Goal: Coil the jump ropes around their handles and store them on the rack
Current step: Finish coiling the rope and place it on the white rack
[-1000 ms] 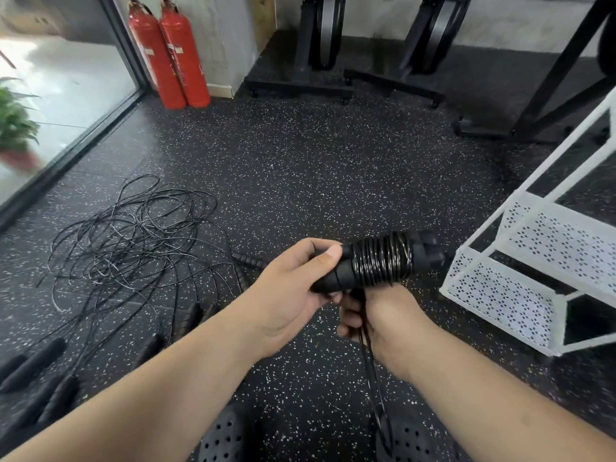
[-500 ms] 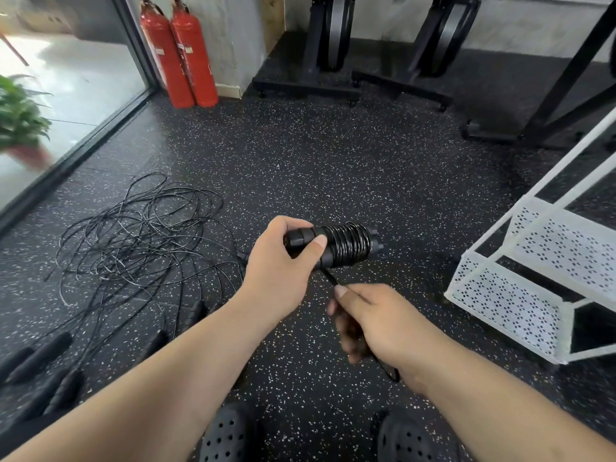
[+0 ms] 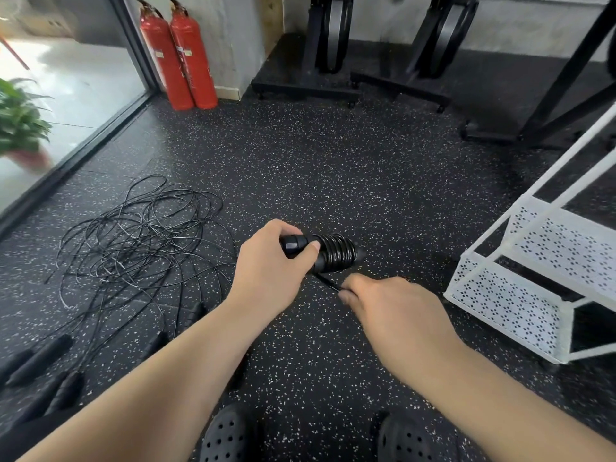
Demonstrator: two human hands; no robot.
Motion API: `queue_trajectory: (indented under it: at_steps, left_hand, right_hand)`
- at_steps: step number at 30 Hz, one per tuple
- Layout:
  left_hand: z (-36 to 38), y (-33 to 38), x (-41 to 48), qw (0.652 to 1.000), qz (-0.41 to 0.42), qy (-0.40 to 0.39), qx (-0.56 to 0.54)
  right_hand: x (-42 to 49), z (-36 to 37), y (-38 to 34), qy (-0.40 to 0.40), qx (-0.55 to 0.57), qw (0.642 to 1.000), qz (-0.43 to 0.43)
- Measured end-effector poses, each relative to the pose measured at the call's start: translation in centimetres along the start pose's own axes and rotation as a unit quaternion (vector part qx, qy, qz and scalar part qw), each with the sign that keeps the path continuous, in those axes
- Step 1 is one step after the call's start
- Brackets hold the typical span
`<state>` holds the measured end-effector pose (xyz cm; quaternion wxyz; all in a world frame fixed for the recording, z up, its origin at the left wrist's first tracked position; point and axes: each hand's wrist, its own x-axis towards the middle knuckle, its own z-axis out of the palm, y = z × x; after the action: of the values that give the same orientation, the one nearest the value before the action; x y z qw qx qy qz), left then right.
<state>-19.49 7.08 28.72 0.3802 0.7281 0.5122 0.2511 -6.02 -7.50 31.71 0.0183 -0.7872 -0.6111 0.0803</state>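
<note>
My left hand [image 3: 266, 271] grips a pair of black jump rope handles [image 3: 325, 253] with black rope coiled tightly round their middle. A short free end of rope [image 3: 328, 282] runs from the coil down to my right hand [image 3: 390, 315], which pinches it just below and to the right of the handles. A tangle of loose black jump ropes [image 3: 140, 238] lies on the floor to the left, with several black handles [image 3: 43, 365] near the lower left edge. The white perforated rack [image 3: 540, 261] stands at the right; its visible shelves hold nothing.
Two red fire extinguishers [image 3: 178, 55] stand by the back wall. Black exercise machines [image 3: 333, 48] line the back, and a black frame [image 3: 566, 88] stands at the back right. A glass wall runs along the left. My black shoes [image 3: 230, 435] show at the bottom.
The wrapped handles have moved down and left, away from the rack. My right hand came out from under them and now pinches the shortened rope end below right.
</note>
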Motion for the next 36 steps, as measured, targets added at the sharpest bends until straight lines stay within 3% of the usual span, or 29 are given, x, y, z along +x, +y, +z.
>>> queue_trajectory:
  at_steps: [14, 21, 28, 32, 36]
  left_hand:
    - [0.1, 0.0, -0.7, 0.982, 0.089, -0.142, 0.089]
    - [-0.6, 0.3, -0.8, 0.959, 0.129, -0.229, 0.106]
    - [-1.9, 1.5, -0.8, 0.914, 0.173, -0.357, 0.082]
    - [-2.9, 1.4, -0.5, 0.916, 0.174, -0.361, 0.012]
    - [-3.4, 1.0, -0.3, 0.938, 0.164, -0.302, -0.044]
  right_hand:
    - [0.5, 0.1, 2.6, -0.024, -0.029, 0.997, -0.061]
    - [1.6, -0.9, 5.1, -0.062, 0.024, 0.997, -0.044]
    - [2.0, -1.6, 6.0, -0.062, 0.182, 0.981, -0.019]
    - [2.2, -2.0, 5.7, -0.071, 0.295, 0.953, -0.002]
    - [2.1, -1.9, 4.8, -0.024, 0.336, 0.941, 0.004]
